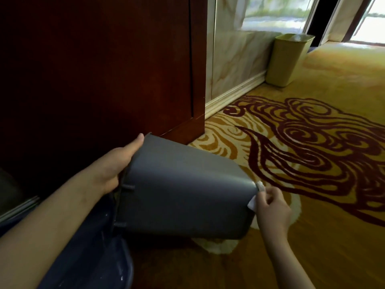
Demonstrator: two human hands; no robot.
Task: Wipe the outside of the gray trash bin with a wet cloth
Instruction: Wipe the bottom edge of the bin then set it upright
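My left hand [116, 163] grips the rim of the gray trash bin [183, 190], tipped sideways low at centre, base toward 3 o'clock. My right hand [273, 209] pinches a white cloth [253, 202] against that base edge. Pushing hard could twist the bin from my grip.

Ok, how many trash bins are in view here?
2. A gray trash bin lies tipped, left hand gripping its rim, right hand pinching a white cloth at its base. A beige trash bin stands upright by the marble wall, farther back.
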